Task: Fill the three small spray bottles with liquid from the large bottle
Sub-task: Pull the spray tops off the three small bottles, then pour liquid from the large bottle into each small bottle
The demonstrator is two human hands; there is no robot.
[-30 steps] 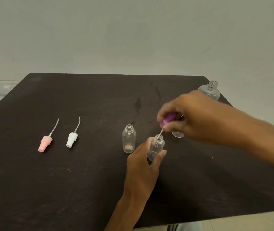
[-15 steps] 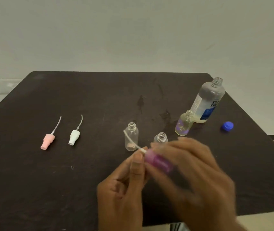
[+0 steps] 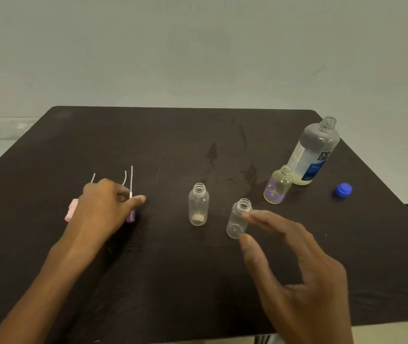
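Three small clear bottles stand uncapped on the dark table point(image 3: 173, 281): one point(image 3: 198, 204) in the middle, one point(image 3: 237, 219) to its right, and one point(image 3: 278, 184) holding yellowish liquid beside the large open bottle point(image 3: 313, 152) at the back right. My left hand point(image 3: 103, 207) rests at the left on a purple spray top point(image 3: 131, 216), its tube pointing away. The pink spray top point(image 3: 70, 211) is partly hidden by that hand; only the tube of the white top point(image 3: 124, 177) shows. My right hand point(image 3: 294, 269) is open, fingers spread next to the second bottle.
A blue cap point(image 3: 343, 189) lies at the right near the table edge. Dark wet stains point(image 3: 213, 152) mark the table behind the bottles. A pale wall point(image 3: 198, 58) rises behind the table.
The purple spray top came out of the small bottle, passed to my left hand and travelled left to the other tops. My right hand let go and opened beside the bottle.
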